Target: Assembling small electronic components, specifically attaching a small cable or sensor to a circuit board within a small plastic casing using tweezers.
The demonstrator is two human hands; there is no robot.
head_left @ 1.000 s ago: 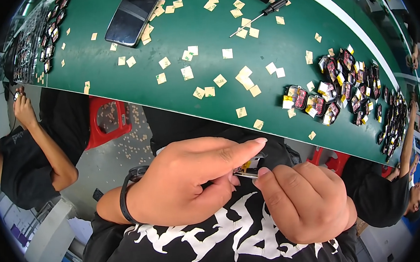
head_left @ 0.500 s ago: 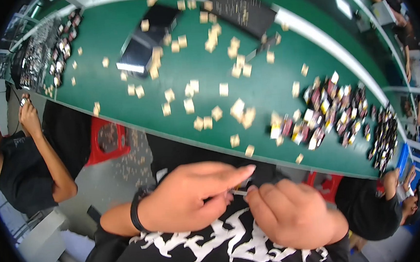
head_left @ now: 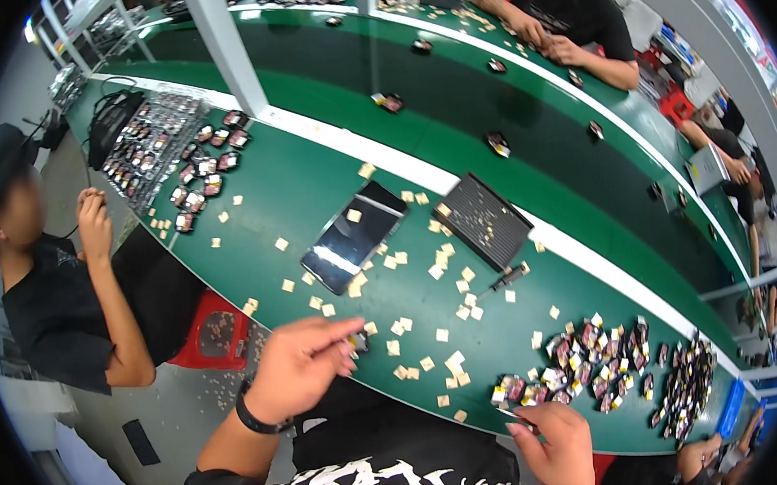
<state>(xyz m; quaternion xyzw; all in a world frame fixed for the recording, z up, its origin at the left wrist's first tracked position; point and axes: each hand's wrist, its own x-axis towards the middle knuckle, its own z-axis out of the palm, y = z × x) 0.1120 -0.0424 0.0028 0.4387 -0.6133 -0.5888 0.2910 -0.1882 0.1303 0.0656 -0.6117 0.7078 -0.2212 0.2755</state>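
Observation:
My left hand [head_left: 303,367] is held over the table's near edge, its fingers closed in a pinch. A small dark part [head_left: 358,341] shows at the fingertips, partly hidden by them. Lower and to the right, my right hand [head_left: 556,447] has thumb and fingers curled together; something thin lies between them, too small to make out. Just beyond the right hand is a pile of small dark modules [head_left: 586,364] with yellow and white labels. Several small beige squares [head_left: 442,335] are scattered on the green table [head_left: 260,342] between and beyond my hands.
A tablet-like dark slab [head_left: 352,236] and a black ridged tray [head_left: 486,218] with tiny bits lie farther back, near a slim dark tool [head_left: 505,279]. Clear trays of modules [head_left: 148,147] stand far left. A co-worker [head_left: 57,266] sits left; another person [head_left: 562,23] works across the conveyor [head_left: 432,95].
My hands, close together before, have moved apart: the left to the left with the small dark part, the right to the lower right. The view has tilted up, showing the conveyor.

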